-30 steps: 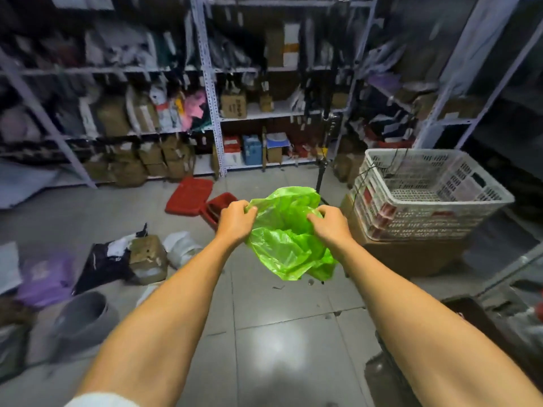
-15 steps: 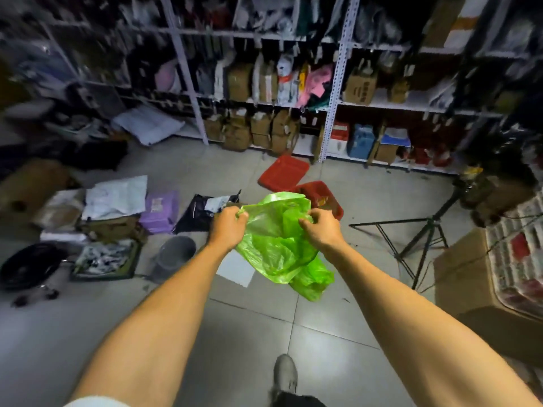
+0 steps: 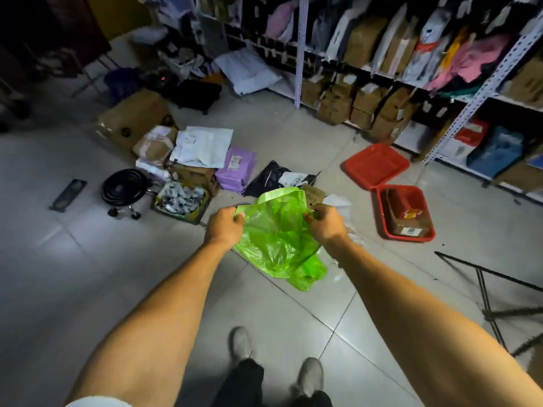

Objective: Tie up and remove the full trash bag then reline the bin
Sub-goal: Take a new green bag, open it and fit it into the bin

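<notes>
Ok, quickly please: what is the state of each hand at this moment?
Left hand: closed, gripping one side of the green bag near its top edge.
Right hand: closed, gripping the opposite side of the same bag.

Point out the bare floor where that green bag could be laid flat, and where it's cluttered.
Bare tiles lie left of the left hand, below the black stool, and between the shoes and the green bag. Another patch sits between the red trays and the tripod legs. Parcels crowd the floor ahead.
</notes>
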